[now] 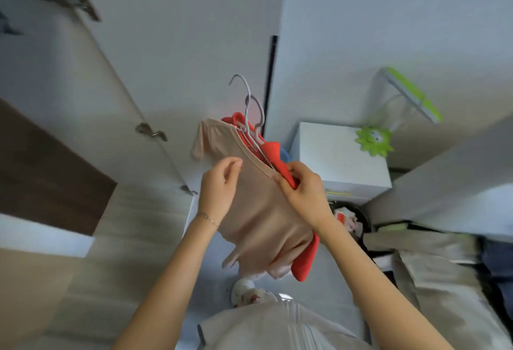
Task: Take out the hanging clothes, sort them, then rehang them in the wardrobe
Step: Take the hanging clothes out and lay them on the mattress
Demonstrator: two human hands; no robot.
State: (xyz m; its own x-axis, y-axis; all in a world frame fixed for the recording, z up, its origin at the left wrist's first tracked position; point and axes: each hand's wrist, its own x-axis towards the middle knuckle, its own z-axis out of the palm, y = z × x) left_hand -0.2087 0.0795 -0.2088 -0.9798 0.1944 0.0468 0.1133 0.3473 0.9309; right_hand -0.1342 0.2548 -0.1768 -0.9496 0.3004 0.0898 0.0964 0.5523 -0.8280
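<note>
White wardrobe doors (83,77) fill the back, with a white box (341,155) and green toy (373,138) at right. The clothes bundle hangs mid-frame just ahead of both hands, long axis running from the grey hanger hooks (249,99) down toward the person's body, beige top (258,211) in front and red garment (277,152) behind. Right hand (302,191) is nearer the hangers and grips the red shoulder; left hand (222,180) is curled on the beige front, can't tell if it pinches; no readable writing, the box's yellow label (337,191) is illegible.

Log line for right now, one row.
stage: sorting | left hand: pinches beige top | right hand: grips red garment | hangers: hooks free
</note>
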